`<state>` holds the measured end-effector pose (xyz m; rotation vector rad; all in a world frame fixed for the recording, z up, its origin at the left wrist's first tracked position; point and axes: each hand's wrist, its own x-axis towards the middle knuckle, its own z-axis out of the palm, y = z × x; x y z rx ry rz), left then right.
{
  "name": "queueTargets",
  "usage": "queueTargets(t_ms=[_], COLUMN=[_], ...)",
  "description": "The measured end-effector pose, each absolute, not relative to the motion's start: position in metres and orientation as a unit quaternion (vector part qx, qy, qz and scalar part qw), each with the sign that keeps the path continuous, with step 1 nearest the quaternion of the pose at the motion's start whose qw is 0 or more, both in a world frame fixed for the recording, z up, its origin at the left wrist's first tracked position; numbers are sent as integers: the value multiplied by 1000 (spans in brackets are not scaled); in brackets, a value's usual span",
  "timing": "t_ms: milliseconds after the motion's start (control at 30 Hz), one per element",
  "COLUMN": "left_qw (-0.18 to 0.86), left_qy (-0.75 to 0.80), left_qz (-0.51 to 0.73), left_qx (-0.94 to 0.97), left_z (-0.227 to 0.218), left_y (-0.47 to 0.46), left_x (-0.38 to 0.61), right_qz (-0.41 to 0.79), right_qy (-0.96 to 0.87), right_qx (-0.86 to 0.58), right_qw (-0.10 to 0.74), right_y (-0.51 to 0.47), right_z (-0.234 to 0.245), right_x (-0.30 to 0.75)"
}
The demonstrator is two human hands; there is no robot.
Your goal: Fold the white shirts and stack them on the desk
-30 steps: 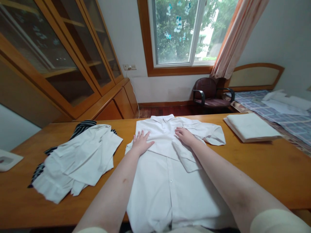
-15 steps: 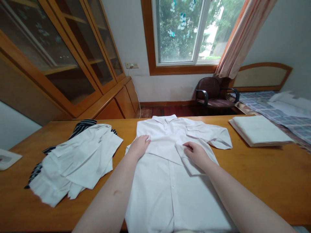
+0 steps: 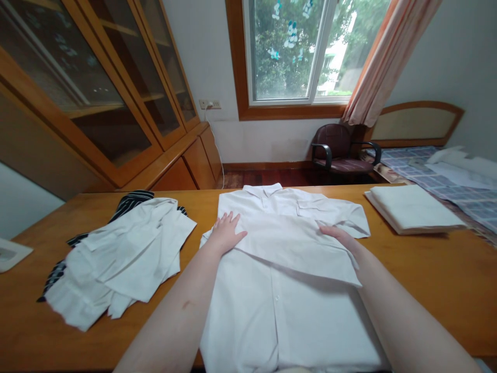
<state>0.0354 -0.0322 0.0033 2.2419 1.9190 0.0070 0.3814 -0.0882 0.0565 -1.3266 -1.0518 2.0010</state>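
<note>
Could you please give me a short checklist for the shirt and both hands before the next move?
1. Left hand flat on the white shirt: ok, fingers spread.
2. Right hand gripping the folded sleeve: cannot tell, most of its fingers are hidden.
3. Both sleeves lying across the shirt: not ok, the other sleeve reaches out to the right.
4. Shirt wholly on the tabletop: cannot tell, the picture's lower edge cuts it off.
5. Clothes pile apart from the shirt: ok, bare wood shows between.
6. Folded white bundle apart from the shirt: ok.

Left hand (image 3: 225, 234) flat on shirt (image 3: 243, 305); right hand (image 3: 343, 240) holding sleeve (image 3: 291, 241).
</note>
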Motion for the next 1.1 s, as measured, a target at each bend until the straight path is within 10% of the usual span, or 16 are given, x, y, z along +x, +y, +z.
queueTargets(t_ms=[300, 533, 867, 1100], left_qw=[107, 43, 224, 170], left_qy=[634, 785, 769, 772], left_qz=[1, 91, 73, 58], left_qx=[766, 611, 594, 610], left_z=[11, 19, 22, 19], left_y=[-34, -22, -26, -21], left_x=[35, 5, -38, -38], right_qz=[600, 486, 418, 370], right_qy=[-562, -593, -645, -696], right_qx=[-569, -632, -639, -615], right_qw=[34, 110, 42, -20], right_y=[-83, -70, -70, -72], right_z=[50, 32, 36, 43], right_x=[403, 395, 396, 395])
